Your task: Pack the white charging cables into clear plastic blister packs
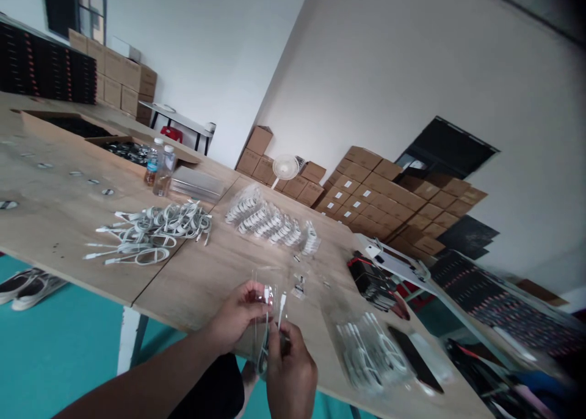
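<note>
My left hand [237,318] pinches the top of a small clear plastic bag [262,297] near the table's front edge. My right hand [289,370] is closed around a coiled white cable [270,336], its plug ends sticking up at the bag's mouth. Both hands meet just over the wooden table [59,218]. A loose pile of white cables [153,233] lies to the left. A row of bagged cables [270,221] sits behind my hands, and more bagged cables [370,352] lie to the right.
Two water bottles [160,166] stand at the back left beside a stack of clear bags [196,184]. Cardboard boxes [384,193] line the far wall with a small fan [284,168]. Black items [373,282] lie at the right. Shoes [27,285] rest on the teal floor.
</note>
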Tool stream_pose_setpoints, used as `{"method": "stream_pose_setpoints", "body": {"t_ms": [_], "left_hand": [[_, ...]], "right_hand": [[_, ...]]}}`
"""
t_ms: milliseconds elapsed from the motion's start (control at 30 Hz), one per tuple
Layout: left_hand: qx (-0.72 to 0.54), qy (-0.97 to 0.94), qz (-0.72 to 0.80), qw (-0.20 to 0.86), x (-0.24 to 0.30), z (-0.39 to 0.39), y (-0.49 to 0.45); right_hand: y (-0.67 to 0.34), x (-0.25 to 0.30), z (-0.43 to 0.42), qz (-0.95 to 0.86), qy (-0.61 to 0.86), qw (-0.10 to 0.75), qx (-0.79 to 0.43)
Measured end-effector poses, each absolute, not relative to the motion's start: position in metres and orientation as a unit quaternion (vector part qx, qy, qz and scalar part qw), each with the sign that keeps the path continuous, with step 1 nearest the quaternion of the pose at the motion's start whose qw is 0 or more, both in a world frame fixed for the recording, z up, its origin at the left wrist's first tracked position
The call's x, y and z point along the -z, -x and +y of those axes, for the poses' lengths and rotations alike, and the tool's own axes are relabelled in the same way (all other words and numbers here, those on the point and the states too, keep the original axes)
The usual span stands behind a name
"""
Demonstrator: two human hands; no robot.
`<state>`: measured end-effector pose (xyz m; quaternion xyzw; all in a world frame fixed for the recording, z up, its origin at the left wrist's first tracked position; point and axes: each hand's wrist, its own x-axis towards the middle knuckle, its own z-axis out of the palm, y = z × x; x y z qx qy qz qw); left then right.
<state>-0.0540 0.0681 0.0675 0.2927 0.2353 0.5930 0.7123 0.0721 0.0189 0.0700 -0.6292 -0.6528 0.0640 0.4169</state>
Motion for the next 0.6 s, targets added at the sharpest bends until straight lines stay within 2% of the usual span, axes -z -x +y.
{"method": "stream_pose_setpoints", "body": {"t_ms": [100, 300, 600], "left_hand": [[-0.597, -0.292, 0.226, 0.712, -0.068, 0.068, 0.053], [-0.599, -0.283, 0.21, 0.719, -0.075, 0.064, 0.052], [-0.591, -0.216, 0.191, 0.753, -0.083, 0.057, 0.049]], "right_hand": [[-0.077, -0.076, 0.02, -0.671, 0.602, 0.432, 0.028], [-0.09, -0.078, 0.027, -0.689, 0.598, 0.405, -0.052], [-0.09, -0.072, 0.028, -0.732, 0.591, 0.339, -0.007]]}}
